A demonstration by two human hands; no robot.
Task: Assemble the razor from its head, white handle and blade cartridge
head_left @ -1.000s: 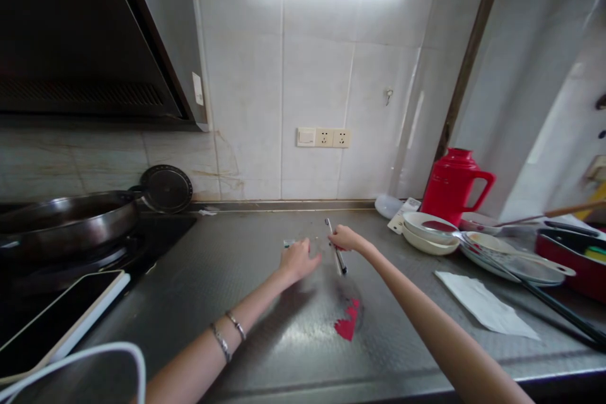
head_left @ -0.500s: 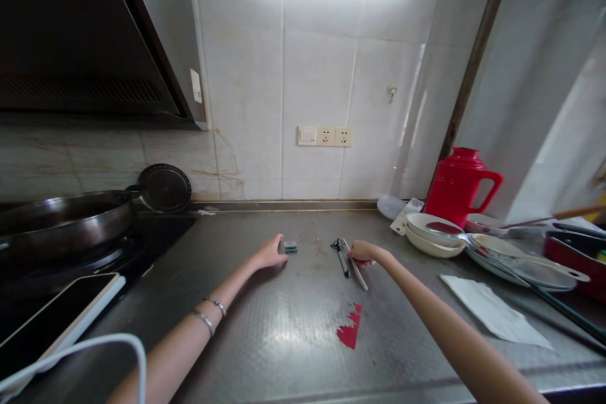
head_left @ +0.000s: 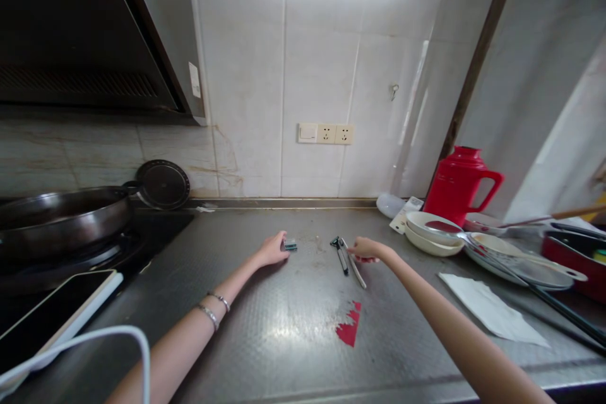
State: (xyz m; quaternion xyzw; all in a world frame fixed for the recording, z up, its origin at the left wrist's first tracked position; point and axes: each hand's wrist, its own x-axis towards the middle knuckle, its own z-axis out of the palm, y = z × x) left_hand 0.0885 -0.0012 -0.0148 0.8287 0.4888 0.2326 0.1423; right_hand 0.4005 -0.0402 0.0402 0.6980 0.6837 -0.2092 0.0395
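My left hand point(head_left: 273, 249) rests on the metal counter, its thumb and fingers closed around the left end of a small clear-and-green case point(head_left: 290, 245). Across from it, my right hand point(head_left: 365, 249) has most fingers curled in, and the index finger points left to the upper part of a slender pale-handled tool point(head_left: 357, 270). That fingertip appears to touch the handle. Just left lies a razor-like tool point(head_left: 341, 257) with a dark handle and a greenish head. Nearer to me, a jagged red patch point(head_left: 349, 328) lies flat on the counter.
At left are a pan point(head_left: 66, 221) on the cooktop, a round black lid-like disc point(head_left: 163, 184), and a phone-like device point(head_left: 57, 322) with a white cable. At right stand a red thermos jug point(head_left: 454, 186), stacked bowls point(head_left: 433, 246) and plates with utensils, beside a white tissue point(head_left: 492, 309).
My view has tilted slightly. My right index finger is now straighter along the pale handle. The left hand still holds the case, and the tools lie as before.
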